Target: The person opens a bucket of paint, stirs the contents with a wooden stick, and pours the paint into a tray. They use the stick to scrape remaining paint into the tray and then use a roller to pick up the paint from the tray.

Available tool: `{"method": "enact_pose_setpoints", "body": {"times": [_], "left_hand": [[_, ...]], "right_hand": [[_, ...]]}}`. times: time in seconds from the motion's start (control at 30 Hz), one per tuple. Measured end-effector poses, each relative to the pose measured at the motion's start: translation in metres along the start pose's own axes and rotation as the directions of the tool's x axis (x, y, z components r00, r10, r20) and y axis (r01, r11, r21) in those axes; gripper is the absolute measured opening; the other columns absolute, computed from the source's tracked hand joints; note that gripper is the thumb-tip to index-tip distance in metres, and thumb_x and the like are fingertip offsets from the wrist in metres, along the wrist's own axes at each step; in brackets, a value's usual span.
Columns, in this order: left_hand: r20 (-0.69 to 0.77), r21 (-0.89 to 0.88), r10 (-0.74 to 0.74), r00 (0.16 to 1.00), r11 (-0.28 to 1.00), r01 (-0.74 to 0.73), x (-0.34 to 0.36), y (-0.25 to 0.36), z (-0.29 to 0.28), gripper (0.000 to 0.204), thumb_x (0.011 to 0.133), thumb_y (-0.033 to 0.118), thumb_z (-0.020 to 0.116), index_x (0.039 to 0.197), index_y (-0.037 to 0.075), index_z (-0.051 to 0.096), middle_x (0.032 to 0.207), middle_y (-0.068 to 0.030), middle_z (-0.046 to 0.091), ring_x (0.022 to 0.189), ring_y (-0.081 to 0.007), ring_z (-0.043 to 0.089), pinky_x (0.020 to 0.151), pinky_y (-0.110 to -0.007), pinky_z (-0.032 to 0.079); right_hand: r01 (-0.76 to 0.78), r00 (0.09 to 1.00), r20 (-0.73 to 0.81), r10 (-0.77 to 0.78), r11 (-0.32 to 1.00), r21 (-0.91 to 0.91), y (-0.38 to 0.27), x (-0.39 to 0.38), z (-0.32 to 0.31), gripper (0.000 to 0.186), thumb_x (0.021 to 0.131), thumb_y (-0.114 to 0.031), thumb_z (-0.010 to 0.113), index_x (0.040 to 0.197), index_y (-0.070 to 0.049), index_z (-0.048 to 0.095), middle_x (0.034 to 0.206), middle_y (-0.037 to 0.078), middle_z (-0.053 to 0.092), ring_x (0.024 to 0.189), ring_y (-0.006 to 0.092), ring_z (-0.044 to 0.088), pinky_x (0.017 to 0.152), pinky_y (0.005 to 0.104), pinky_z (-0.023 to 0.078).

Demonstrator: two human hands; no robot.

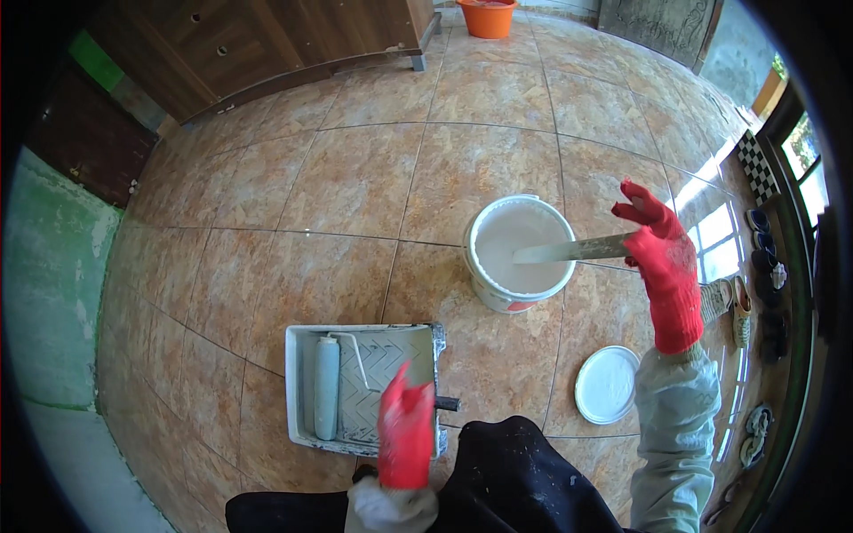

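Observation:
My right hand [662, 275], in a red glove, grips a flat stick [586, 249] whose paint-coated end is down in a white bucket [475, 271] of white paint; some of its fingers stick up. My left hand [404, 431], also red-gloved, is over the right part of a paint tray [297, 382], near the black handle [446, 403] there. Motion blurs its fingers, so I cannot make out their grip. A pale blue roller [325, 391] with a bent wire frame lies in the tray. A round white lid [606, 384] rests on the floor below the bucket.
A green wall [62, 293] runs along the left, a wooden cabinet [258, 44] across the back. An orange bucket [487, 19] stands farther off on the tiled floor [346, 178]. Several shoes [762, 258] line the right side beside a window [800, 151].

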State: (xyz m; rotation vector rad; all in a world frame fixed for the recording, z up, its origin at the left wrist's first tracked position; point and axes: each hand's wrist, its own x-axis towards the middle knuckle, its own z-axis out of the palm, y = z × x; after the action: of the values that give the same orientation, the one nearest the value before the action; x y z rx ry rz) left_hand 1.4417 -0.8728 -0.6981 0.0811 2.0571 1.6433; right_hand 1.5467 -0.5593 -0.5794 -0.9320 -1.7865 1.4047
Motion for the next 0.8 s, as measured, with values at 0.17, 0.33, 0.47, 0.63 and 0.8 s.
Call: {"method": "enact_pose_setpoints", "body": {"times": [0.17, 0.33, 0.47, 0.63, 0.8], "left_hand": [[0.378, -0.001, 0.562, 0.736, 0.795, -0.607, 0.054, 0.051, 0.140, 0.076, 0.083, 0.007, 0.068, 0.147, 0.010, 0.028, 0.140, -0.0180, 0.041, 0.111, -0.0235, 0.055, 0.089, -0.032, 0.050], [0.517, 0.003, 0.683, 0.516, 0.602, -0.799, 0.066, 0.045, 0.211, 0.074, 0.089, 0.009, 0.061, 0.150, 0.009, 0.018, 0.145, -0.0197, 0.033, 0.129, -0.0306, 0.041, 0.107, -0.037, 0.036], [0.597, 0.222, 0.641, 0.484, 0.448, -0.866, 0.048, 0.045, 0.197, 0.069, 0.093, 0.018, 0.056, 0.149, 0.004, 0.018, 0.147, -0.0195, 0.031, 0.134, -0.0331, 0.033, 0.109, -0.041, 0.032], [-0.052, 0.444, 0.483, 0.874, 0.795, -0.413, 0.104, 0.055, 0.151, 0.069, 0.087, 0.034, 0.064, 0.141, 0.003, 0.034, 0.138, -0.0212, 0.044, 0.126, -0.0352, 0.045, 0.099, -0.045, 0.041], [0.228, 0.505, 0.088, 0.970, 0.841, -0.195, 0.146, 0.049, 0.144, 0.051, 0.080, 0.023, 0.062, 0.123, -0.002, 0.050, 0.109, -0.0223, 0.063, 0.101, -0.0367, 0.062, 0.088, -0.043, 0.048]], "right_hand": [[-0.029, 0.976, 0.204, -0.082, 0.873, 0.487, 0.023, -0.032, -0.012, 0.066, 0.083, -0.032, 0.063, 0.141, -0.008, 0.042, 0.134, 0.010, 0.052, 0.104, 0.0169, 0.059, 0.082, 0.0285, 0.049], [0.273, 0.961, -0.105, -0.256, 0.937, 0.216, 0.048, -0.051, 0.027, 0.083, 0.070, 0.002, 0.068, 0.145, -0.009, 0.034, 0.141, 0.009, 0.042, 0.121, 0.0220, 0.050, 0.096, 0.0347, 0.045], [0.127, 0.939, -0.343, -0.021, 0.949, 0.290, 0.065, -0.019, 0.055, 0.047, 0.094, -0.023, 0.052, 0.138, -0.008, 0.044, 0.107, 0.011, 0.064, 0.096, 0.0188, 0.059, 0.082, 0.0288, 0.047], [0.238, 0.824, -0.567, 0.009, 0.902, 0.360, 0.073, 0.048, 0.063, 0.046, 0.099, -0.039, 0.044, 0.129, -0.005, 0.053, 0.071, 0.001, 0.054, 0.073, 0.0135, 0.054, 0.074, 0.0291, 0.047], [0.112, 0.963, -0.266, 0.039, 0.840, 0.531, 0.064, 0.051, 0.095, 0.052, 0.098, -0.042, 0.045, 0.087, 0.003, 0.067, 0.049, -0.001, 0.038, 0.044, 0.0122, 0.040, 0.048, 0.0273, 0.035]]}}
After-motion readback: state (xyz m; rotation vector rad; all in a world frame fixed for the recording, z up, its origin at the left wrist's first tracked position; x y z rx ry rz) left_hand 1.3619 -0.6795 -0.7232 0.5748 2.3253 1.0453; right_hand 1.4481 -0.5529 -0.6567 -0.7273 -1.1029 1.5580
